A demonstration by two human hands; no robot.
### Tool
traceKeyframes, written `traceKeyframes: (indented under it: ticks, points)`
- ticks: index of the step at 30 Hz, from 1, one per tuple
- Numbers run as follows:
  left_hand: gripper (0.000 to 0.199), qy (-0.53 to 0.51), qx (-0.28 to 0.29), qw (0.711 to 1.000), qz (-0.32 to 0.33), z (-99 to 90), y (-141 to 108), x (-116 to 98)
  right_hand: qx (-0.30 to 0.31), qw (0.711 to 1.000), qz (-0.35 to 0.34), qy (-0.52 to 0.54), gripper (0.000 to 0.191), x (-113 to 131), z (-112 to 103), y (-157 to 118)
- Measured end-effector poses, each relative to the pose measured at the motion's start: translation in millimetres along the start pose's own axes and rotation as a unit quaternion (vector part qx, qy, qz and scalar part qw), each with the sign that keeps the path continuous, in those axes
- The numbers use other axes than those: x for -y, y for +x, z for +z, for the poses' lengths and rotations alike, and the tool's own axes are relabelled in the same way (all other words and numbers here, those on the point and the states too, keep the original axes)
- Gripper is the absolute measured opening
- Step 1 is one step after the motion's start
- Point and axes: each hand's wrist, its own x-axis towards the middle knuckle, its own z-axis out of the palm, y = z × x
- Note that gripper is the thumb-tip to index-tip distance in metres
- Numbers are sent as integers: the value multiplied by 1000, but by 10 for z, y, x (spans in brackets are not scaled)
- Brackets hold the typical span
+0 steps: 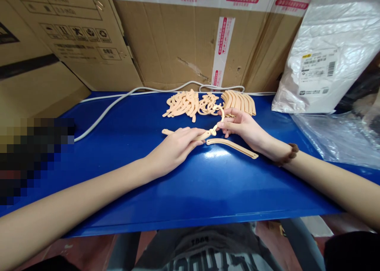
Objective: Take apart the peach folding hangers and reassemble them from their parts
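Note:
On the blue table, my left hand (175,147) is closed round a beige curved strip (203,136), whose ends show on both sides of the fingers. My right hand (242,126) pinches a beige hook-shaped piece (223,115); its lower end meets the right end of the strip. Just below my right hand lies another long beige strip (231,145). Behind the hands are a heap of curved beige pieces (183,104), a smaller heap of hook-shaped pieces (207,103) and a row of long curved strips (240,101).
The blue table (190,195) has cardboard boxes (178,45) along its back and left. A white cable (102,114) runs behind the heaps. At the right stand a white plastic parcel (323,53) and a clear plastic sheet (341,138).

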Motion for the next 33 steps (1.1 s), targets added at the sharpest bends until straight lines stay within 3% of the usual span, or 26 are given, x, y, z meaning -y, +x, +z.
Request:
traceKeyframes:
  ticks: [7,33]
  points:
    - [27,19,1,1000,23,12,-16,15,23,1000,5,-10,50,-7,15,-19]
    - [32,64,3,998,4,1,3,-19,-11,991,-92,-95,49,73,95,-91]
